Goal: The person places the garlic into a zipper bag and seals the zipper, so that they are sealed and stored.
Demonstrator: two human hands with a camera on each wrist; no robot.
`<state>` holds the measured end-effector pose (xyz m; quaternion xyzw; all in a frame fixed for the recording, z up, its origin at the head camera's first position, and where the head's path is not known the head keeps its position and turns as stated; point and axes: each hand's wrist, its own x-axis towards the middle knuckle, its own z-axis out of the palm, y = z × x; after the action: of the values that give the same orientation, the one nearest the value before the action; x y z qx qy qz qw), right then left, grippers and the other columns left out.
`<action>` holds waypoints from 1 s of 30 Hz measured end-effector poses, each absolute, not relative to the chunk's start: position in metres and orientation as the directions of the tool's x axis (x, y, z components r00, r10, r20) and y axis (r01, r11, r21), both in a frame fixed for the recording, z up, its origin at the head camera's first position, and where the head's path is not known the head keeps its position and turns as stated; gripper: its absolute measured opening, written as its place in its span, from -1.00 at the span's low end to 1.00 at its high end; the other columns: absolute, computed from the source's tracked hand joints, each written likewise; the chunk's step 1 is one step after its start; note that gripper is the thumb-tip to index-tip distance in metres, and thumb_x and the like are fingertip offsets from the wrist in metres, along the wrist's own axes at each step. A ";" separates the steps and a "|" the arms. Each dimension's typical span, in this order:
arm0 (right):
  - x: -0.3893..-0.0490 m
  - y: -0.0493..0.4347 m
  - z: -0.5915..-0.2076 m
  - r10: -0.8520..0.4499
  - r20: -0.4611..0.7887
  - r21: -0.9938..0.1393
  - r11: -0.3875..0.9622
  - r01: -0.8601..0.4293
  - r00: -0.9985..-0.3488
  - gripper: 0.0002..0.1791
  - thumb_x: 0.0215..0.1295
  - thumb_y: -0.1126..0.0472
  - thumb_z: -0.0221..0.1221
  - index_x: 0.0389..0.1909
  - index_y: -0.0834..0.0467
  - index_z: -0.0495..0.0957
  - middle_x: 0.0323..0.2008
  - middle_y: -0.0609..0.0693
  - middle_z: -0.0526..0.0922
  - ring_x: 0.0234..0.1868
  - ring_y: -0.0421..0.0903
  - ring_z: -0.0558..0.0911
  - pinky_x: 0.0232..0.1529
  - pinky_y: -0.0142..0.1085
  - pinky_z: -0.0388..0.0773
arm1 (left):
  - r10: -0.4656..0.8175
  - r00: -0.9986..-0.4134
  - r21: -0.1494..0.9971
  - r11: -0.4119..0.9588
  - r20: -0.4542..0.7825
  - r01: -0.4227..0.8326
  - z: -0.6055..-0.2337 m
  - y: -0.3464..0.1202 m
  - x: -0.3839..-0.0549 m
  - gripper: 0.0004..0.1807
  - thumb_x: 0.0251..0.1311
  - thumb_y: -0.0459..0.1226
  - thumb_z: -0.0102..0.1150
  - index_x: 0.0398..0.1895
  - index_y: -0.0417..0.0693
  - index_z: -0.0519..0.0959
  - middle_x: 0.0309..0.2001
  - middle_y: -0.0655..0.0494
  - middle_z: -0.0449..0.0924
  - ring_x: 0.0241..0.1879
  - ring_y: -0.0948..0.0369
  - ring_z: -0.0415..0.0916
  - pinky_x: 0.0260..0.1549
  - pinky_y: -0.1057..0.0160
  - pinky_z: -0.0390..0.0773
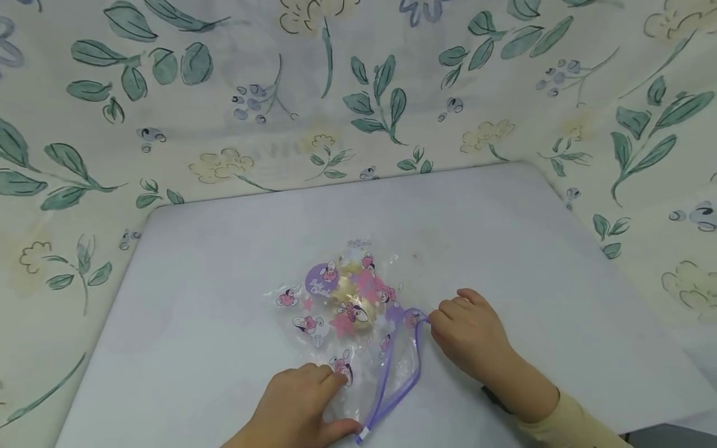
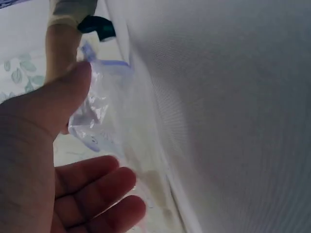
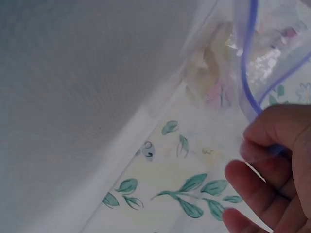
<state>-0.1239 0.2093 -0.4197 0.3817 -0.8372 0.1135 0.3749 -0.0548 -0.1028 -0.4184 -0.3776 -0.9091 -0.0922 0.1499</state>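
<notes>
A clear zip bag printed with pink cartoon figures, stars and purple spots lies on the white table. Its purple zip strip gapes apart in a loop, with a small white slider near the lower end. Something pale yellow shows inside, its shape partly covered by the prints. My right hand pinches the far end of the zip strip between thumb and finger. At the near side, my left hand rests on the bag with fingers relaxed and apart, the thumb right by the slider.
The white table has rounded far corners. Behind and beside it hangs cream cloth with green leaves and flowers. A dark band shows under the right wrist, by a pale yellow sleeve.
</notes>
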 end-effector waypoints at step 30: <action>-0.108 0.230 -0.425 -0.630 0.118 0.138 0.776 -0.615 -0.768 -0.70 0.16 0.30 0.37 -0.11 -0.07 0.79 -0.20 -0.01 0.68 0.14 0.08 0.63 0.27 0.13 0.48 | 0.450 -0.861 0.117 0.893 -0.238 0.434 -0.425 -0.156 -0.112 0.13 0.12 0.50 -0.05 0.62 0.05 0.06 0.64 0.02 -0.11 0.60 -0.14 -0.10 0.30 -0.53 0.09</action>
<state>-0.1080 0.2301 -0.4246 0.3314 -0.9391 -0.0455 0.0790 -0.1121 -0.1559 -0.4253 -0.2294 -0.9641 -0.0296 -0.1307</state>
